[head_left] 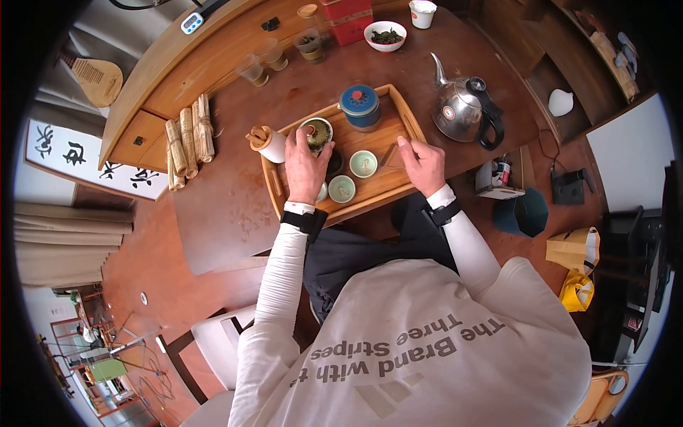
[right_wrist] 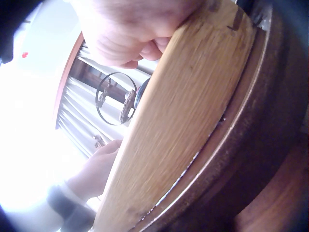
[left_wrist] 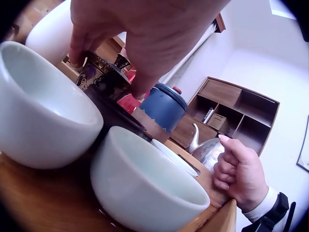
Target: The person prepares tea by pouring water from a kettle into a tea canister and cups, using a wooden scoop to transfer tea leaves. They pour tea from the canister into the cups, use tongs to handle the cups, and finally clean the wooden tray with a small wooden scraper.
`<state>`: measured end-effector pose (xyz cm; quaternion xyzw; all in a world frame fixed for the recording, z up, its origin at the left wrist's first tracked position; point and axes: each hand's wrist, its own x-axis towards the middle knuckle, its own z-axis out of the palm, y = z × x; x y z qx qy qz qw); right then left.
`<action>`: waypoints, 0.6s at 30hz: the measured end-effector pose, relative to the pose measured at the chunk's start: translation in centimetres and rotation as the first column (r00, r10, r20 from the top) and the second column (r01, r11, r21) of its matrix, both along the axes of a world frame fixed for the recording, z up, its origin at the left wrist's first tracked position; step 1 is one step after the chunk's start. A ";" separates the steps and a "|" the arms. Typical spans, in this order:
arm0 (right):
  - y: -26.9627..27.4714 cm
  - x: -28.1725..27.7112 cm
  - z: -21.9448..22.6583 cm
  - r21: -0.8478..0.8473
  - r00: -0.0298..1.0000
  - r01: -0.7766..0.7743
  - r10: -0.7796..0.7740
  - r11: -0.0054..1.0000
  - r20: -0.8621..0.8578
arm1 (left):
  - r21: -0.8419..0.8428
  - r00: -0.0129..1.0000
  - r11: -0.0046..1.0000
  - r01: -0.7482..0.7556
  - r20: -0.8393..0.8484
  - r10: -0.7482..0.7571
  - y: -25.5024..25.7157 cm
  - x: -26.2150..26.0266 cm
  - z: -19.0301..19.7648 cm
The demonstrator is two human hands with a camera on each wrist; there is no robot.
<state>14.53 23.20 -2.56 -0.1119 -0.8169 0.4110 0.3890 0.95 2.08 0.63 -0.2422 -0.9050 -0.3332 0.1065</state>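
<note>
A lidded tea bowl (gaiwan) (head_left: 318,132) with a dark patterned side sits on the left part of the wooden tray (head_left: 395,121). My left hand (head_left: 306,173) reaches over it from the front and grips it, thumb on one side and fingers on the other. Close below that hand stand pale green cups (head_left: 341,189); a second one (head_left: 363,164) is beside them. My right hand (head_left: 425,165) is curled with its thumb on top at the tray's right edge, and holds nothing visible. Behind the bowl is a blue lidded canister (head_left: 359,107).
A steel kettle (head_left: 462,110) stands right of the tray. White utensil holder (head_left: 270,147) overlaps the tray's left end. Farther back are plastic cups (head_left: 252,70), a bowl of leaves (head_left: 385,35) and a red box (head_left: 346,21). Bundled rolls (head_left: 188,142) lie at left.
</note>
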 end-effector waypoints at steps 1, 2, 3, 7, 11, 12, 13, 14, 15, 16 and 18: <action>0.0 0.0 0.1 -0.003 1.000 -0.005 0.005 1.000 -0.002 | 0.016 1.000 1.000 0.002 0.003 -0.002 0.0 0.0 0.0; 0.0 0.0 0.1 -0.005 1.000 -0.003 0.003 1.000 -0.001 | 0.014 1.000 1.000 0.004 0.004 -0.004 0.1 0.0 0.0; 0.1 0.0 0.1 0.004 1.000 -0.005 0.005 1.000 0.002 | 0.031 1.000 0.999 0.009 -0.004 -0.009 0.1 0.0 0.0; 0.1 0.0 0.2 0.022 1.000 -0.004 0.004 1.000 0.007 | 0.033 1.000 0.999 0.018 -0.014 -0.018 0.3 -0.1 0.3; 0.1 0.0 0.0 0.028 1.000 -0.002 0.001 1.000 0.005 | 0.038 0.999 0.999 0.020 -0.036 -0.019 0.5 -0.4 0.1; 0.1 0.0 0.0 0.027 1.000 -0.002 0.002 1.000 0.002 | 0.047 0.999 0.999 0.016 -0.037 -0.015 0.5 -0.5 0.1; 0.1 0.0 0.0 0.025 1.000 -0.003 0.003 1.000 0.000 | 0.055 0.999 0.998 0.013 -0.037 -0.011 0.5 -0.6 0.1; 0.1 0.1 -0.1 0.025 1.000 -0.001 0.001 1.000 -0.001 | 0.055 0.999 0.998 0.014 -0.038 -0.012 0.5 -0.7 0.0; 0.1 0.1 -0.1 0.024 1.000 0.000 0.000 1.000 0.010 | 0.046 1.000 0.999 0.006 -0.031 -0.005 0.4 -0.8 0.1; 0.1 0.1 0.1 0.023 1.000 0.001 -0.002 1.000 0.021 | 0.037 1.000 0.999 -0.001 -0.024 0.002 0.4 -0.9 0.1; -0.1 0.1 0.5 0.013 1.000 0.005 -0.005 1.000 0.012 | 0.049 1.000 0.999 0.006 -0.018 -0.005 0.4 -1.0 0.1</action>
